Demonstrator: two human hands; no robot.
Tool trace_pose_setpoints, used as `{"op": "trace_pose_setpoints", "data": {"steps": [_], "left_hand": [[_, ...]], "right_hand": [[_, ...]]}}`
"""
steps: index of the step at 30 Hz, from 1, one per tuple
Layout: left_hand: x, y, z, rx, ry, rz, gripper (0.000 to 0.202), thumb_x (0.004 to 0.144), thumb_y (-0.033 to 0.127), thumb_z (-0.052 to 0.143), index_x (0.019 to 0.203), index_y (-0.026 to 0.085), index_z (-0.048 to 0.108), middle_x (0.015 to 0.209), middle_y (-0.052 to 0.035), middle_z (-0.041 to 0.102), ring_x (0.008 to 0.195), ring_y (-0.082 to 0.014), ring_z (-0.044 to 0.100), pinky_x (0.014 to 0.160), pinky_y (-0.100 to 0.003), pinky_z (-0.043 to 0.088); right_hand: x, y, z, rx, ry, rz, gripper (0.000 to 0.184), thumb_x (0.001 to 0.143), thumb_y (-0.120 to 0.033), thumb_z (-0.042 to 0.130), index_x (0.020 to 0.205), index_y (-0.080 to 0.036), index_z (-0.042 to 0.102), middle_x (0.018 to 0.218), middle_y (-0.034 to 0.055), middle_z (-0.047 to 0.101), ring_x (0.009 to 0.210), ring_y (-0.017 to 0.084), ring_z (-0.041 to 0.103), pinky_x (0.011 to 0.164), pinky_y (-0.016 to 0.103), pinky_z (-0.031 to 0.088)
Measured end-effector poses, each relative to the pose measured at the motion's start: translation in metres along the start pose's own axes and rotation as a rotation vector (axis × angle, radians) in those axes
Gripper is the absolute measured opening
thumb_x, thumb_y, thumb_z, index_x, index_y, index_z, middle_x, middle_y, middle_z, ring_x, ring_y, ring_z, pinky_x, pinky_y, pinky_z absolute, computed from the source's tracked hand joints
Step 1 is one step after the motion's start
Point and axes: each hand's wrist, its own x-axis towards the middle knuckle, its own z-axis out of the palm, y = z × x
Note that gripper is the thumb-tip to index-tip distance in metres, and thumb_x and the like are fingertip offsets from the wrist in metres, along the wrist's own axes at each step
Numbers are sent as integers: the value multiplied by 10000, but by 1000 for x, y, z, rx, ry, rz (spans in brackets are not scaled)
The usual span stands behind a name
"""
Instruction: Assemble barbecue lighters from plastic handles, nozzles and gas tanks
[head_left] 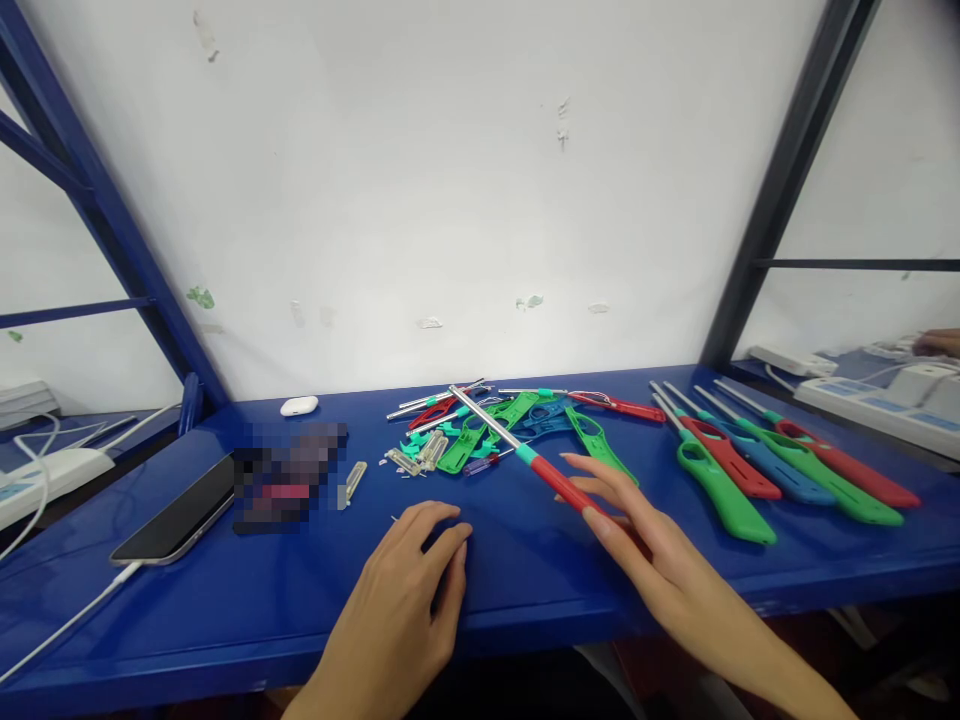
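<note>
Fingers of right hand pinch red lighter loosely (handling step, probably); left hand rests half-curled, empty, on shelf; lifting wants firmer grip.

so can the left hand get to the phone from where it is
Probably yes: the left hand lies on the blue table holding nothing, and the phone sits off to its left with bare tabletop between them along the near edge.

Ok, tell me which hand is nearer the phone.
Left. The left hand rests on the blue shelf right of the phone; the right hand lies further right, touching a red-handled lighter.
</note>
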Motion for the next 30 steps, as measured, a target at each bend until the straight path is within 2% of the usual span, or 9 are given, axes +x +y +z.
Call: {"op": "trace_pose_setpoints", "data": {"steps": [3, 5, 7, 12, 17, 20, 22, 27, 30], "left_hand": [[0, 1, 0, -12, -2, -1, 324, 1057, 182, 423, 1224, 199, 700, 1274, -135, 678, 1185, -302, 668, 1032, -544, 587], [1, 1, 0, -20, 0, -1, 319, 1055, 180, 426, 1217, 199, 701, 1258, -133, 685, 1169, -297, 672, 1026, -527, 590], [2, 2, 0, -28, -3, -3, 315, 1052, 175, 429, 1213, 203, 699, 1253, -129, 688, 1162, -294, 672, 1032, -524, 583], [2, 1, 0, -45, -30, -7, 310, 1055, 179, 428, 1222, 205, 688, 1237, -121, 690, 1150, -296, 669, 1030, -543, 573], [0, 2, -2, -52, -37, -16, 303, 1060, 185, 424, 1216, 216, 681, 1223, -104, 696, 1114, -288, 678, 1029, -562, 567], [0, 2, -2, -47, -38, -29, 304, 1057, 187, 428, 1217, 231, 683, 1232, -97, 700, 1114, -285, 682, 1040, -559, 563], [0, 2, -2, -45, -39, -36, 306, 1056, 190, 428, 1213, 236, 688, 1233, -96, 702, 1116, -285, 683, 1035, -551, 569], [1, 2, -2, -58, -33, -48, 315, 1053, 212, 440, 1223, 250, 703, 1223, -87, 711, 1116, -286, 691, 1030, -547, 576], [2, 2, -4, -101, -34, -78, 331, 1061, 248, 452, 1282, 281, 696, 1232, -74, 721, 1131, -278, 696, 1052, -541, 565]], "right_hand": [[2, -5, 0, 35, 32, -51, 290, 1103, -498, 414, 1287, -334, 566, 1296, 45, 681, 1193, 224, 653, 1020, 337, 494], [2, -8, 0, 59, 46, -41, 247, 1102, -499, 417, 1096, -296, 560, 1078, 26, 714, 1000, 196, 677, 906, 298, 505], [2, -9, -1, 81, 52, -16, 254, 1098, -512, 421, 1038, -287, 524, 1018, 19, 717, 950, 191, 673, 854, 284, 501], [0, -8, -3, 128, 28, 32, 352, 1078, -548, 450, 1355, -341, 513, 1400, 68, 645, 1229, 235, 647, 1003, 329, 496], [1, -11, -3, 141, 23, 16, 356, 1076, -541, 459, 1358, -343, 547, 1381, 64, 650, 1265, 239, 617, 1042, 335, 483], [0, -13, -2, 178, 47, 45, 268, 1072, -532, 480, 1149, -291, 570, 1105, 50, 726, 976, 203, 672, 868, 299, 526], [0, -13, -2, 230, 53, 76, 267, 1069, -539, 488, 1046, -277, 535, 983, 28, 722, 709, 145, 600, 657, 247, 494], [1, -10, -6, 370, -7, 131, 340, 1035, -582, 538, 1222, -298, 516, 1278, 92, 676, 453, 35, 367, 388, 193, 295], [4, -11, -11, 470, -95, 249, 527, 966, -581, 664, 1384, -345, 446, 1330, 104, 653, 394, -2, 377, 333, 170, 316]]}}
